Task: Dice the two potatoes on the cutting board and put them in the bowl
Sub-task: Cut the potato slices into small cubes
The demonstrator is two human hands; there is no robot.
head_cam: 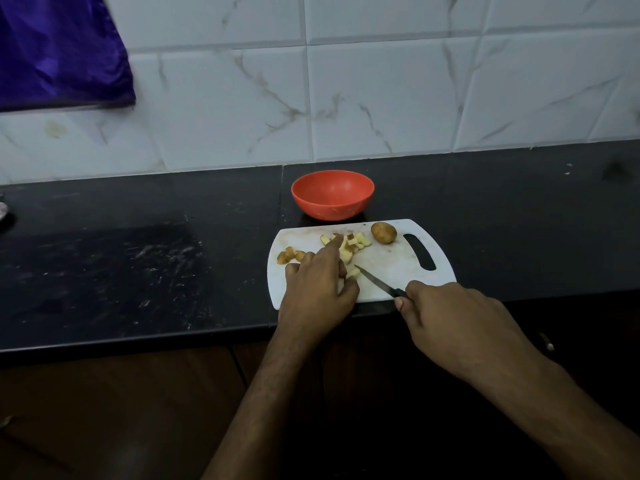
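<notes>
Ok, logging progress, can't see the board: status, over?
Right hand grips knife; left hand on potato pieces. One whole potato uncut. Bowl empty, nothing blocking it.

purple cloth [59, 50] cut off (top-left), knife handle [401, 292] hidden

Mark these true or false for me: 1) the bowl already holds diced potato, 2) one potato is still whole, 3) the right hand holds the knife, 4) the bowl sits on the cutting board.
1) False. The red bowl looks empty; the diced pieces lie on the cutting board.
2) True. A whole potato sits near the board's handle slot.
3) True. The right hand grips the knife.
4) False. The bowl stands on the counter behind the board.
</notes>
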